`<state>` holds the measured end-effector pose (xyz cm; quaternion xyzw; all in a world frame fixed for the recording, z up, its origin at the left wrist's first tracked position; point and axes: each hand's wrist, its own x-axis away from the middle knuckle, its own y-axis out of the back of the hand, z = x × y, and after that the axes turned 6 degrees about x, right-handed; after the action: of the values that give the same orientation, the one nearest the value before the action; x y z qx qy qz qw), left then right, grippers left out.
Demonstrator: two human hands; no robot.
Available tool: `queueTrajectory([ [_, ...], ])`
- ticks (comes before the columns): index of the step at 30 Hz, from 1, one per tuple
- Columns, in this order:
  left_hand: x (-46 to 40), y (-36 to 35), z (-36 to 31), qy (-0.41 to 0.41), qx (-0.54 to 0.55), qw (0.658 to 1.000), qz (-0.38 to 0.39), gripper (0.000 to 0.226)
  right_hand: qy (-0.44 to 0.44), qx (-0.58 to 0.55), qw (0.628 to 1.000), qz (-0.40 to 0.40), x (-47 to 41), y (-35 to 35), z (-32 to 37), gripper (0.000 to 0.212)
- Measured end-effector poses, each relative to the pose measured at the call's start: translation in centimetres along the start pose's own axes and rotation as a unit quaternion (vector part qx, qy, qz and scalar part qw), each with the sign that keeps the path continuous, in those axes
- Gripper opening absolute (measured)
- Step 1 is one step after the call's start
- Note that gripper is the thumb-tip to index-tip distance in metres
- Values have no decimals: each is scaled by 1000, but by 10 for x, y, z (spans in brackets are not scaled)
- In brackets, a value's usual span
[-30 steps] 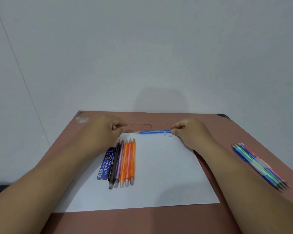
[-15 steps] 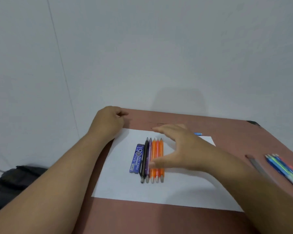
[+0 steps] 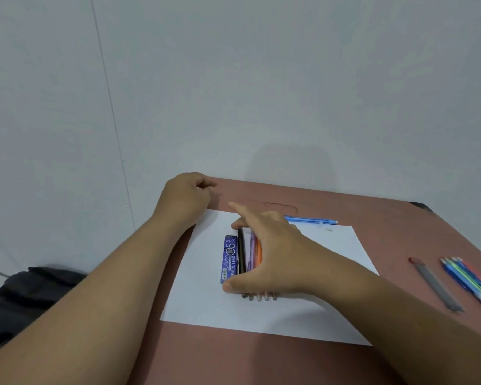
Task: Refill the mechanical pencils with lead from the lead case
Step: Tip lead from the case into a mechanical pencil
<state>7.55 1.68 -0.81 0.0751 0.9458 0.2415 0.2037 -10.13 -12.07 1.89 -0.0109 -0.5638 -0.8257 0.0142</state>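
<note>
Nearest the viewer, the right hand (image 3: 270, 254) hangs spread over the row of mechanical pencils (image 3: 246, 259) on the white paper sheet (image 3: 331, 287), fingers straight and apart, thumb low at the near end of the row and forefinger stretched toward the far end; it holds nothing that can be seen. The palm hides most of the row, so only the black barrel, a strip of purple and orange, and the tips peeking out below the palm show. The risk here, as I judge it, is a clumsy pick from so tight a row — pencils lying side by side may roll or scatter if one is dragged out sideways, and a nudged neighbour could push the lead case (image 3: 229, 258) off line. That blue case lies flat just left of the black pencil, touching or nearly so, beside the right thumb and well short of the left hand (image 3: 188, 195). Further back, a blue pencil (image 3: 311, 220) lies crosswise at the sheet's far edge, apart from both hands. The left hand rests at the table's (image 3: 261, 362) far left corner, fingers curled in — whether they pinch something small cannot be told. Off to the right lie more coloured pencils (image 3: 472, 282).
</note>
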Motion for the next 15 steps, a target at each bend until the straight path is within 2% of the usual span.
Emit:
queueTrajectory([
  [9,0,0,-1,10,13,1000,2,23,17,37,999,-11,-2,1,2,105],
  [15,1,-1,-2,-2,2,1000,-12,21,21,-1,998,-62,1,6,-1,113],
])
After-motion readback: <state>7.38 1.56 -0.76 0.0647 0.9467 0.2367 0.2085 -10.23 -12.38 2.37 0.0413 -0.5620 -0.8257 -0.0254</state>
